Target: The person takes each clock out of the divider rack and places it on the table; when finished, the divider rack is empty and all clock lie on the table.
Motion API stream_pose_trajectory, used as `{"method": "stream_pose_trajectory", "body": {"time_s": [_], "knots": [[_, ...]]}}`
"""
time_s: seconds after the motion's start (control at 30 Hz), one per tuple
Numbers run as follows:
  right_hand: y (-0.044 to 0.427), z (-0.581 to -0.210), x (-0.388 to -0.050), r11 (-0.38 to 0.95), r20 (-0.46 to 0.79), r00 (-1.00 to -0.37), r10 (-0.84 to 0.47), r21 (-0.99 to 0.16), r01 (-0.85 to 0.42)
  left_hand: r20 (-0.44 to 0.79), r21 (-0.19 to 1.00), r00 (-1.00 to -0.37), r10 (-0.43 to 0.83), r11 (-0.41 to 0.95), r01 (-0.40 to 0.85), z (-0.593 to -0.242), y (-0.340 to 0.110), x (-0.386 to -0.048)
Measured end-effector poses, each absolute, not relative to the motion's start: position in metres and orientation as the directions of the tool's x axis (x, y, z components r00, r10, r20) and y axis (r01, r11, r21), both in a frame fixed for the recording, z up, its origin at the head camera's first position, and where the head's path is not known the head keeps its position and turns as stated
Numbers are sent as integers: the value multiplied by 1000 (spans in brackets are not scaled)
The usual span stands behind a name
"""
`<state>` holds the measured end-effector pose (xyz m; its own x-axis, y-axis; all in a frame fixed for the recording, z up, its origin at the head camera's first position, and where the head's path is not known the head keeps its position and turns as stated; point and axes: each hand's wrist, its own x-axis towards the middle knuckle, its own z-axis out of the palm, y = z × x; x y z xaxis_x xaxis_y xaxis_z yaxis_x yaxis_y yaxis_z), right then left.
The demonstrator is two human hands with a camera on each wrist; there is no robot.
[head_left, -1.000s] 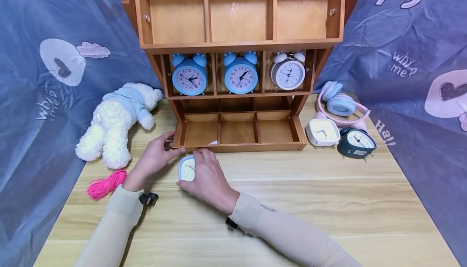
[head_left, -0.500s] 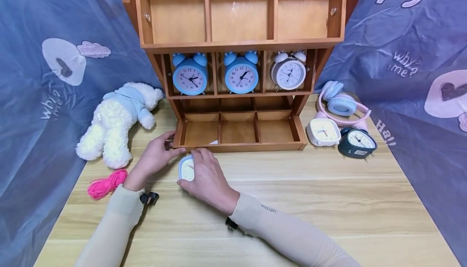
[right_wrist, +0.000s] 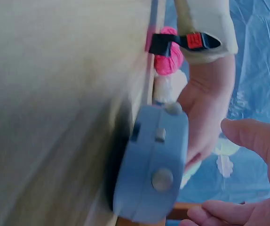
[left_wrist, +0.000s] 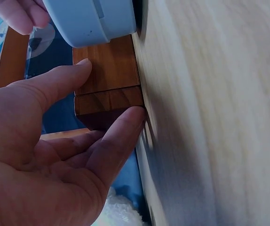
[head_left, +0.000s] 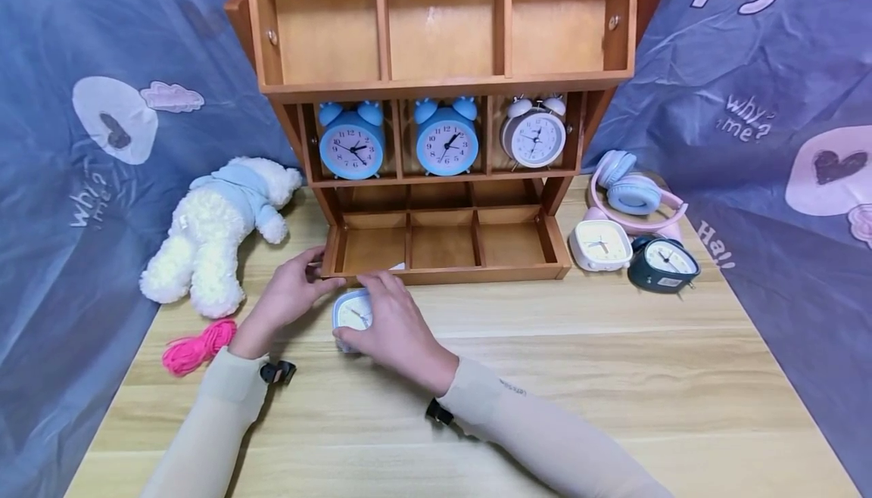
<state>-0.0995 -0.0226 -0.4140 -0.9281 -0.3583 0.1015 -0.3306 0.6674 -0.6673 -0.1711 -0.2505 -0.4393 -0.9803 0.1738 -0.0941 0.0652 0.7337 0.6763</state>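
Note:
A small light-blue square alarm clock (head_left: 352, 310) with a pale face sits on the table, just before the front left corner of the wooden shelf (head_left: 436, 277). My right hand (head_left: 402, 331) is over the clock's right side and partly hides it. In the right wrist view, a gap shows between the clock's body (right_wrist: 149, 169) and the spread thumb and fingers. My left hand (head_left: 289, 294) grips the shelf's lower left corner, thumb on the front rail and a fingertip at its base, as the left wrist view shows.
Two blue twin-bell clocks (head_left: 351, 148) and a white one (head_left: 534, 137) stand in the middle tier. To the right are a white clock (head_left: 600, 245), a dark green clock (head_left: 662, 263) and headphones (head_left: 636, 194). A plush toy (head_left: 218, 229) and pink cord (head_left: 197, 347) lie left.
My right hand has eased slightly right, off the clock, and more of the clock's face and lower side now shows. My left hand stays on the shelf corner.

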Motion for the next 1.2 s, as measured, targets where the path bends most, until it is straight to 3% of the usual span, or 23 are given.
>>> {"method": "stream_pose_trajectory", "body": {"time_s": [0.37,0.7,1.2], "knots": [[4,-398,-118,584,106,-958,-265,-773,-247,-105,669,-979,173,741,59,-436,-249,-170],[42,-373,-137,527,176,-981,-85,-827,-195,-122,674,-979,165,738,41,-435,-249,-170],[99,-346,-158,512,354,-929,104,-820,-255,-129,673,-978,164,739,35,-436,-249,-171]]}}
